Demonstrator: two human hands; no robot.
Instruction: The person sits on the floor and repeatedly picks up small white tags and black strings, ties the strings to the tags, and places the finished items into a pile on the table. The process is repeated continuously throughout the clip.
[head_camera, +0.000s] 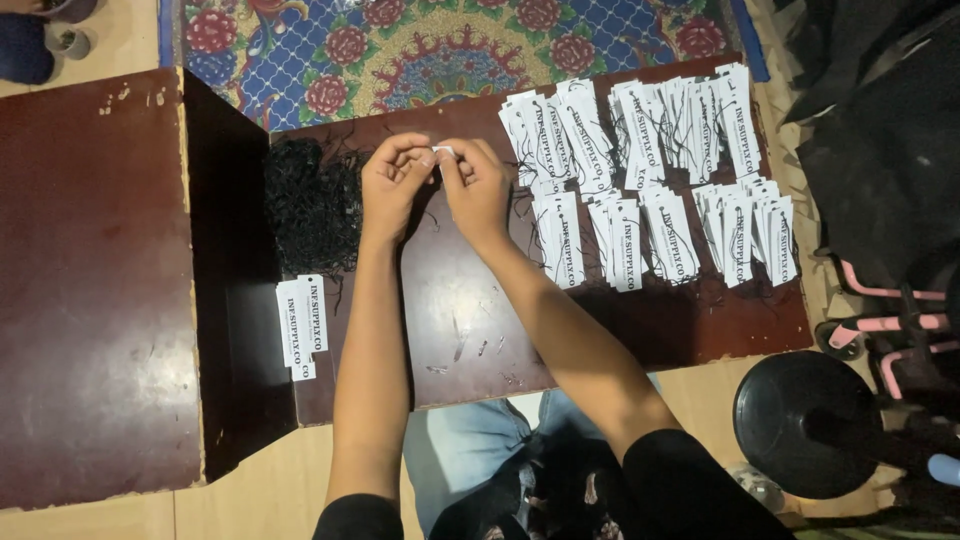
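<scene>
My left hand (395, 180) and my right hand (478, 185) meet above the middle of a low dark-brown table (620, 330). Together their fingertips pinch a small white paper tag (443, 151); a thin black string seems to hang from it. Left of my left hand lies a heap of black strings (312, 205). A short stack of white tags (301, 323) sits near the table's front left edge. Several fanned rows of finished white tags with strings (650, 165) cover the table's right half.
A taller dark-brown wooden cabinet (95, 280) stands at the left. A patterned blue and red rug (440, 50) lies beyond the table. A black round object (805, 420) and pink-framed item (890, 330) sit at the right. My knees show below.
</scene>
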